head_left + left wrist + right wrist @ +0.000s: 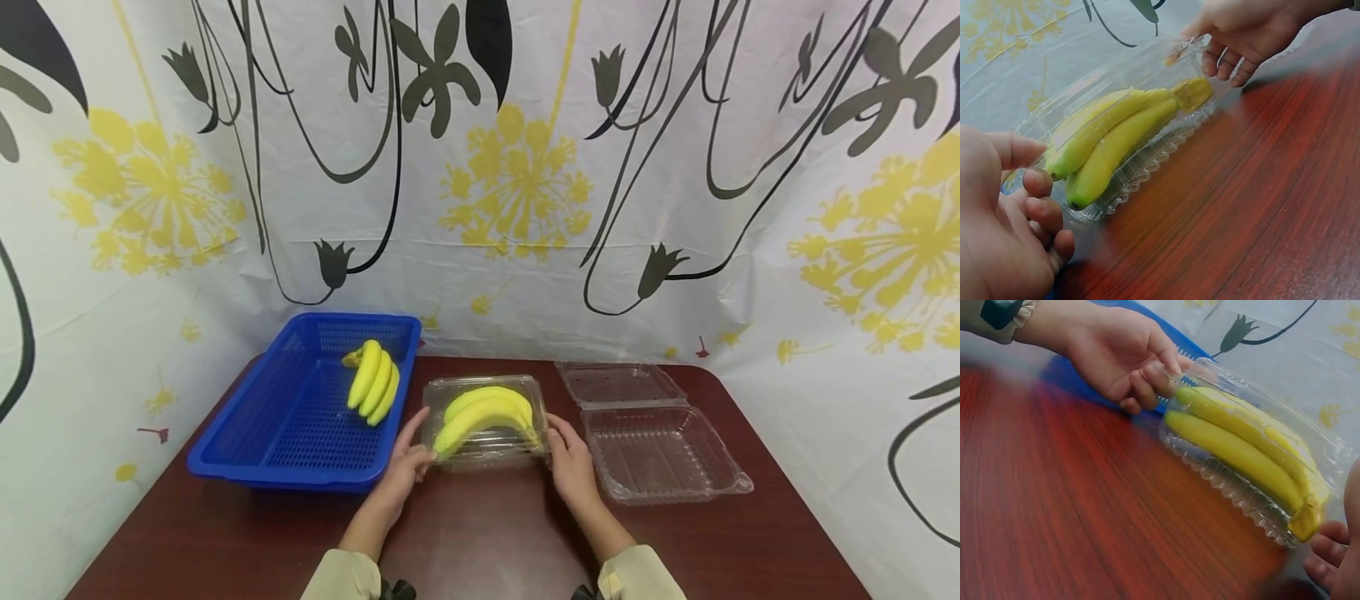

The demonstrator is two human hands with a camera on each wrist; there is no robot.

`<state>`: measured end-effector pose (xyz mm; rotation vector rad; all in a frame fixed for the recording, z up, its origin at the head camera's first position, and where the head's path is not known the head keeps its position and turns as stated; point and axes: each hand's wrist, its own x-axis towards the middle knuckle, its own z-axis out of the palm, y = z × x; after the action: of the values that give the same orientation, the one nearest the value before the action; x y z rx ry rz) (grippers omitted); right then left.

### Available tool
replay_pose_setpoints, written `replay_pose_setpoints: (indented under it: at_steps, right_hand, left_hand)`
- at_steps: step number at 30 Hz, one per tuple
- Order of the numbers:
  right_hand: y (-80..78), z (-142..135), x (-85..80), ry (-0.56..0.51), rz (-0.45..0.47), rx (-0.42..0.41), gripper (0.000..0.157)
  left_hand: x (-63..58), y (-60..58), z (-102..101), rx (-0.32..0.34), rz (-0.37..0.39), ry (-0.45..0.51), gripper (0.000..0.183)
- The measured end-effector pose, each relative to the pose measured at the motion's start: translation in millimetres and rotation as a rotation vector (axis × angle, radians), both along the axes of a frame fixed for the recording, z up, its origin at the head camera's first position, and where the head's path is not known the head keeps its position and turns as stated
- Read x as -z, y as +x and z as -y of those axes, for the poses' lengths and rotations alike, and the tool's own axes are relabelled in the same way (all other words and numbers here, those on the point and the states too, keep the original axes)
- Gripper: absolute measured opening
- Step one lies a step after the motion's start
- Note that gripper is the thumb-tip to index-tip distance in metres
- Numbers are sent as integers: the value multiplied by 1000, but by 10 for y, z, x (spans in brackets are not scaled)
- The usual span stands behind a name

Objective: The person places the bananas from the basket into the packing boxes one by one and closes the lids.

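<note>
Clear ribbed plastic box (487, 442), lid down | inside: smooth curved bananas (482, 411), apparently two through lid glare | left hand (405, 467), fingers curled, pinches box's left end; right hand (570, 467) grips its right | left of box: blue perforated basket (292, 480), one three-banana bunch (372, 385) | right of box: one open clamshell (660, 454) | beneath: red-brown wood-grain table (487, 533); behind: floral sheet (517, 308)

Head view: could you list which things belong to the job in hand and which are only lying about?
In the job: left hand, right hand, clear clamshell they hold, packed bananas; probably also blue plastic basket, basket bananas, open clamshell.

Only surroundings: reddish-brown tabletop, floral-patterned wall sheet.
</note>
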<state>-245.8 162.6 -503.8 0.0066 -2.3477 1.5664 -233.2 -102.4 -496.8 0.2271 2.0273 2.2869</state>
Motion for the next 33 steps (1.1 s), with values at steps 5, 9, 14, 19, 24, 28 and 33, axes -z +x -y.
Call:
replay_pose_setpoints:
  at_steps: [5, 9, 14, 19, 24, 28, 33]
  right_hand:
    - [-29, 13, 13, -104, 13, -79, 31]
    - [-57, 29, 22, -181, 23, -71, 30]
    - [-68, 51, 27, -265, 25, -56, 28]
    - [-69, 67, 21, -281, 38, -26, 25]
    - [-91, 43, 33, -388, 82, 5, 24]
    - [-105, 34, 22, -482, 134, 4, 24]
    - [-113, 70, -15, -482, 185, -7, 37]
  left_hand:
    - [-116, 53, -16, 8, -5, -22, 66]
    - [-151, 76, -28, 2, 2, -51, 66]
    - [-143, 77, -25, -8, 28, -60, 66]
    - [-130, 77, -10, 13, 54, -26, 65]
    - [-78, 30, -37, 3, 64, -2, 65]
    - [6, -26, -87, -56, 74, -20, 61]
    - [49, -71, -139, -144, 112, -55, 58]
